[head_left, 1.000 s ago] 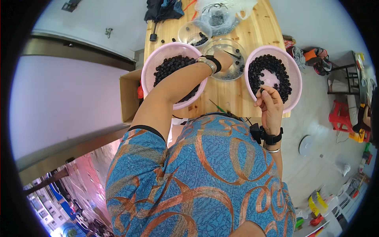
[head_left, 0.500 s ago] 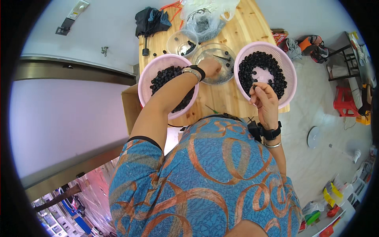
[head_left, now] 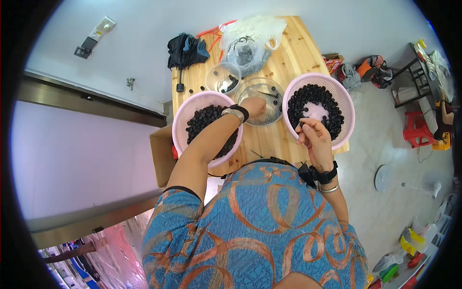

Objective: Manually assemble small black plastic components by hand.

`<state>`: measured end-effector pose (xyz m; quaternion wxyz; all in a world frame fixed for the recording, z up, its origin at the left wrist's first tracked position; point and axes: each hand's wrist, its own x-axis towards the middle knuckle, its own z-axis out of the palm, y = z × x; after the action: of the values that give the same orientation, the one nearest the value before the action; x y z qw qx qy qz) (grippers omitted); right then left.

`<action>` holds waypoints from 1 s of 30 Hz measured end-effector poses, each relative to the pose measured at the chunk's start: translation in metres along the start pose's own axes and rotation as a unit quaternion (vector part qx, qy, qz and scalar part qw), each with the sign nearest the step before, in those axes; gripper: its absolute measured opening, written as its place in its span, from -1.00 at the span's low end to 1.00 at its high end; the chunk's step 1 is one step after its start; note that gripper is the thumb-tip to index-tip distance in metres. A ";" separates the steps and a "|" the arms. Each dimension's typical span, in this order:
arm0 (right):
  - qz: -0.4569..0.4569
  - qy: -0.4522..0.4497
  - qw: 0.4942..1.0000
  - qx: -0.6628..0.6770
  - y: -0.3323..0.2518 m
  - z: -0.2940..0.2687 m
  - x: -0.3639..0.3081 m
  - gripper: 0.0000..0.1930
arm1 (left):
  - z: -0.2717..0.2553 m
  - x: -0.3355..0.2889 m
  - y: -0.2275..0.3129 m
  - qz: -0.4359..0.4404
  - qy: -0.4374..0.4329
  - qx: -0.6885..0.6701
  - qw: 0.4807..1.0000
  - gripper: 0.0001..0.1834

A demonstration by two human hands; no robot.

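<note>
My left hand [head_left: 253, 107] reaches over the left basket into a clear round bowl [head_left: 275, 116], its fingers closed near the bottom. What they pinch, if anything, is hidden. A thin dark tool [head_left: 267, 94] and a few black pieces lie in this bowl. At the near-left rim of the right pink basket [head_left: 350, 108], my right hand [head_left: 316, 138] pinches a small black knob-like piece [head_left: 301, 124] between thumb and fingertips. Many similar black pieces [head_left: 333, 105] ring that basket's bottom. Beneath my left forearm, the left pink basket [head_left: 178, 126] holds another heap of black pieces [head_left: 204, 119].
A second clear bowl [head_left: 215, 73] with some black pieces stands behind the left basket. Farther back are a folded black umbrella [head_left: 188, 52] and clear plastic bags [head_left: 252, 36]. A cardboard box [head_left: 161, 151] stands left of the wooden table [head_left: 301, 45]; a red stool [head_left: 415, 129] is at right.
The view has tilted, so the table and baskets appear lower in the picture. My left hand stays in the clear bowl, and my right hand still pinches the black piece by the right basket.
</note>
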<state>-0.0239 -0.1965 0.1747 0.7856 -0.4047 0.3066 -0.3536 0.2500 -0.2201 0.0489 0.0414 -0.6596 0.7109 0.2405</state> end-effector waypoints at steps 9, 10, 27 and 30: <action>-0.007 -0.041 0.997 0.060 -0.014 0.005 0.014 -0.75 | -0.060 -0.058 0.039 -0.047 0.029 -0.622 0.781 -0.88; -0.006 -0.037 0.997 0.062 -0.017 0.008 0.017 -0.75 | -0.068 -0.069 0.051 -0.039 0.056 -0.667 0.742 -0.88; -0.033 -0.145 0.985 0.086 -0.033 0.039 0.019 -0.77 | -0.114 -0.155 0.147 0.052 0.250 -0.659 0.707 -0.87; -0.025 -0.146 0.985 0.094 -0.037 0.039 0.015 -0.77 | -0.118 -0.157 0.151 0.063 0.290 -0.634 0.714 -0.89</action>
<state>0.0034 -0.2082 0.2224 0.8472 -0.3838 0.1440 -0.3379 0.1554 -0.1209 0.2556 -0.6100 -0.5223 0.4090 0.4335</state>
